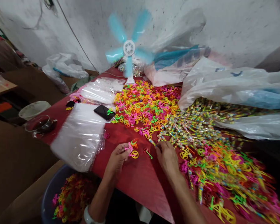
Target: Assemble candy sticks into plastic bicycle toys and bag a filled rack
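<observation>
Left fingers pinch small bright plastic, right fingers at a stick.
The left hand (118, 155) holds a pink openwork plastic piece (130, 148) over the red tabletop (140, 177), beside a round yellow plastic piece (134, 154); the right hand (169, 157) is curled at a slim, multicoloured wrapped stick (151, 142) by the pile's edge, its grip impossible to tell. The tangled shapes could snag and drag neighbours along, or a loose fingertip pinch could drop one.

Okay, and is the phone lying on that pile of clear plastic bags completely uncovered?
No, a small green plastic piece lies on the dark screen of the phone, near its right end.
</observation>
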Tool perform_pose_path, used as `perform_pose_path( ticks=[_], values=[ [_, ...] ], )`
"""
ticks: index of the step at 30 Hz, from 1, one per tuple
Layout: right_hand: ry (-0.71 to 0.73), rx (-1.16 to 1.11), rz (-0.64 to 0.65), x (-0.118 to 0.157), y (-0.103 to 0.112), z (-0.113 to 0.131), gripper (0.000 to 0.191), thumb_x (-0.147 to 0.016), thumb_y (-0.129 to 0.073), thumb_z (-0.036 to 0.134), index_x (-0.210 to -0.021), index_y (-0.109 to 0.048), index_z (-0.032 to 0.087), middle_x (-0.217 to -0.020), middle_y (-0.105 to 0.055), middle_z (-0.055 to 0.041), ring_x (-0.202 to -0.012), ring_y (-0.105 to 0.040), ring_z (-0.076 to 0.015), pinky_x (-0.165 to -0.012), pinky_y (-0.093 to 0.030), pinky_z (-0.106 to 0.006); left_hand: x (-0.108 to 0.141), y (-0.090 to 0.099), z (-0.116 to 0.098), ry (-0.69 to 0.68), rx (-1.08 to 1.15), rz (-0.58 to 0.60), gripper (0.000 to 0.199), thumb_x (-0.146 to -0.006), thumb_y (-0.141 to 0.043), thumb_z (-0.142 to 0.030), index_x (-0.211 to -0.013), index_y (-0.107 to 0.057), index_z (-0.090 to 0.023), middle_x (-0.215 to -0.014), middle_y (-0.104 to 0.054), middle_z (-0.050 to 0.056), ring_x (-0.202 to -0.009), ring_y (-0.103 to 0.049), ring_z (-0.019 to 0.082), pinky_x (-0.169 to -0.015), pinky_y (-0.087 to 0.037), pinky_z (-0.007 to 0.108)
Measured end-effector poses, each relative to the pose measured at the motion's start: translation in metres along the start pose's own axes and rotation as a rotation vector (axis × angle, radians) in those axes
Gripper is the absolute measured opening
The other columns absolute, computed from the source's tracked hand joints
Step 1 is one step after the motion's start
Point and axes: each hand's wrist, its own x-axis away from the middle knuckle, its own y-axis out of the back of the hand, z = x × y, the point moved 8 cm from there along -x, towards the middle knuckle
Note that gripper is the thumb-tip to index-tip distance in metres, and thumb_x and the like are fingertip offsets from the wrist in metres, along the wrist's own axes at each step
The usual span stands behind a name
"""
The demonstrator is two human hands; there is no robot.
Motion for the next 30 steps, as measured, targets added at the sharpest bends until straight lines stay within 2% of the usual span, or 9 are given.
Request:
perform_pose_path(
  ticks=[4,7,12,15,18,22,25,27,30],
  values=[
    [0.027,-0.183,0.014,0.007,0.007,0.0,0.022,-0.088,-0.047,0.024,-0.103,-0.063,0.018,-0.097,-0.066,-0.0089,-0.087,-0.061,-0.0221,-0.078,-0.049,-0.037,0.0,0.005,0.008,0.023,-0.007,0.013,0.039,-0.06,-0.076,-0.032,-0.094,-0.066,-0.015,-0.077,-0.068,0.002,-0.056,-0.051,0.007,-0.052,-0.035,0.018],
    [0.167,-0.045,0.06,0.014,0.005,0.013,0.021,-0.084,-0.048,0.014,-0.095,-0.066,0.02,-0.094,-0.066,-0.009,-0.093,-0.058,-0.0248,-0.088,-0.044,-0.043,-0.001,0.002,0.01,0.02,-0.065,0.04,0.043,-0.057,-0.078,-0.032,-0.095,-0.066,-0.015,-0.082,-0.07,0.004,-0.068,-0.06,0.013,-0.063,-0.045,0.023],
    [0.187,0.063,0.08,0.016,-0.002,0.019,0.018,-0.08,-0.05,0.009,-0.084,-0.063,0.021,-0.088,-0.064,-0.009,-0.088,-0.056,-0.0252,-0.082,-0.044,-0.042,0.001,-0.006,-0.001,-0.074,-0.223,0.118,0.04,-0.064,-0.071,-0.026,-0.102,-0.065,-0.017,-0.096,-0.071,0.008,-0.089,-0.065,0.02,-0.08,-0.05,0.032],
    [0.127,-0.113,0.082,0.015,-0.003,0.018,0.008,-0.084,-0.049,0.018,-0.086,-0.057,0.021,-0.083,-0.063,-0.007,-0.079,-0.058,-0.0224,-0.073,-0.047,-0.037,0.004,-0.011,-0.007,-0.15,-0.312,0.163,0.042,-0.07,-0.063,-0.019,-0.112,-0.062,-0.019,-0.111,-0.069,0.01,-0.104,-0.063,0.021,-0.089,-0.048,0.035],
    [-0.007,-0.376,0.093,0.015,-0.002,0.016,0.014,-0.09,-0.043,0.027,-0.1,-0.049,0.02,-0.08,-0.063,-0.0046,-0.067,-0.061,-0.0185,-0.062,-0.049,-0.031,0.005,-0.014,-0.006,-0.171,-0.35,0.181,0.046,-0.069,-0.06,-0.013,-0.114,-0.061,-0.02,-0.121,-0.066,0.011,-0.114,-0.059,0.023,-0.095,-0.046,0.037],
    [0.024,-0.464,0.111,0.017,0.005,0.031,0.016,-0.09,-0.044,0.029,-0.101,-0.051,0.02,-0.088,-0.066,-0.0062,-0.073,-0.064,-0.0183,-0.064,-0.05,-0.029,0.002,-0.005,-0.004,-0.168,-0.353,0.057,0.044,-0.066,-0.069,-0.02,-0.108,-0.062,-0.018,-0.109,-0.069,0.011,-0.095,-0.065,0.023,-0.084,-0.05,0.037],
    [0.02,-0.52,0.133,0.024,0.008,0.038,0.015,-0.09,-0.048,0.031,-0.098,-0.056,0.021,-0.084,-0.066,-0.0037,-0.071,-0.064,-0.017,-0.064,-0.05,-0.027,0.003,0.004,-0.005,-0.161,-0.368,-0.022,0.037,-0.06,-0.076,-0.03,-0.093,-0.067,-0.016,-0.091,-0.069,0.007,-0.079,-0.064,0.02,-0.076,-0.051,0.033],
    [-0.02,-0.582,0.145,0.03,0.007,0.036,0.016,-0.091,-0.048,0.033,-0.098,-0.056,0.021,-0.079,-0.065,-0.002,-0.066,-0.062,-0.0156,-0.061,-0.05,-0.026,0.006,0.007,-0.004,-0.135,-0.372,-0.043,0.028,-0.059,-0.075,-0.032,-0.08,-0.068,-0.016,-0.081,-0.068,0.004,-0.077,-0.063,0.019,-0.074,-0.05,0.031],
    [-0.004,-0.546,0.142,0.04,0.004,0.038,0.014,-0.09,-0.049,0.031,-0.094,-0.056,0.02,-0.078,-0.064,-0.0024,-0.066,-0.061,-0.0157,-0.061,-0.049,-0.026,0.01,0.002,-0.005,-0.119,-0.393,-0.025,0.018,-0.062,-0.072,-0.032,-0.072,-0.067,-0.017,-0.077,-0.066,0.002,-0.077,-0.061,0.018,-0.074,-0.047,0.029]
  ],
)
